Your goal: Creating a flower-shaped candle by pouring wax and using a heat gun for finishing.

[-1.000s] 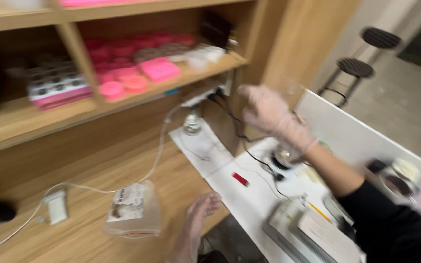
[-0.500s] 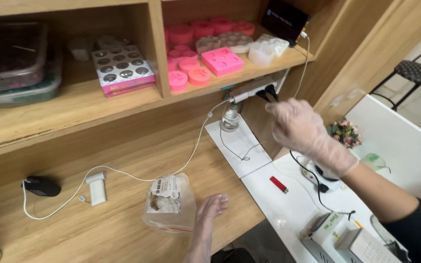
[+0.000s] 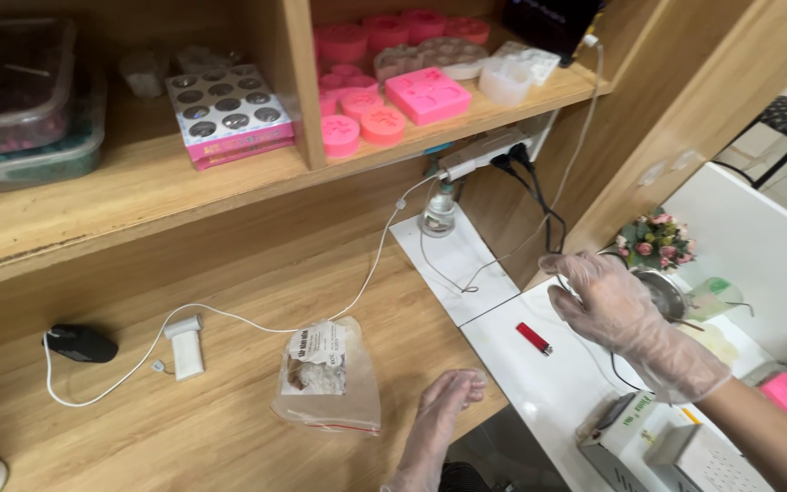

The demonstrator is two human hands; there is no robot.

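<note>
Both my hands wear thin clear gloves. My left hand [image 3: 437, 421] hovers flat and empty over the front edge of the wooden counter [image 3: 229, 437], just right of a clear plastic bag [image 3: 328, 378] with a paper label and brownish contents. My right hand [image 3: 614, 305] hangs above the white table [image 3: 539, 383] with fingers curled loosely, holding nothing, right next to a small metal pot [image 3: 667, 293] and black cables [image 3: 539, 214]. A red lighter [image 3: 534, 338] lies on the white table between my hands.
Pink silicone moulds [image 3: 384, 82] and a tray of round tins [image 3: 225, 109] fill the shelf. A power strip [image 3: 483, 153], small glass bottle [image 3: 438, 214], white charger [image 3: 184, 344], black mouse [image 3: 82, 343], flower bunch [image 3: 656, 239] and a grey scale [image 3: 649, 437] are around.
The view has swung down and left. My right hand has dropped from in front of the shelf to just above the white table by the pot. My left hand stays beside the bag.
</note>
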